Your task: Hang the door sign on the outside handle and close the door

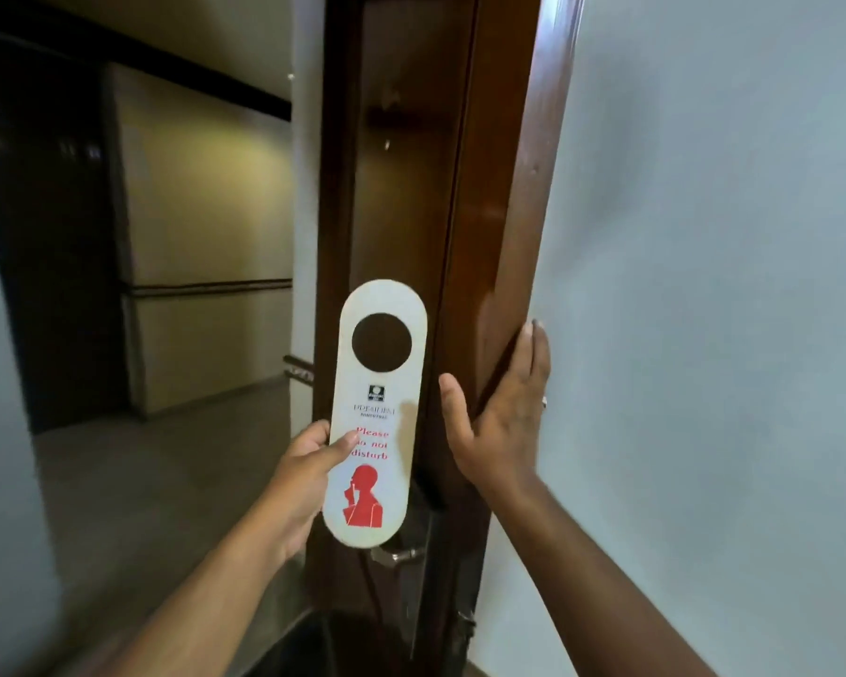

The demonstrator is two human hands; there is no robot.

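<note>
One door sign (374, 412), white with one round hole near its top and red lettering, is standing upright in front of the edge of the one dark wooden door (411, 188), above the one metal handle (395, 554) and not hanging on it. The left hand (308, 461) is gripping the sign's left edge, thumb pressing on its face. The right hand (501, 412) is lying flat, fingers spread open, against the door's edge beside the pale wall (704, 285).

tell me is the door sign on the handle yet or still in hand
Still in hand. The left hand holds the door sign upright, its round hole empty, above the metal handle.
</note>
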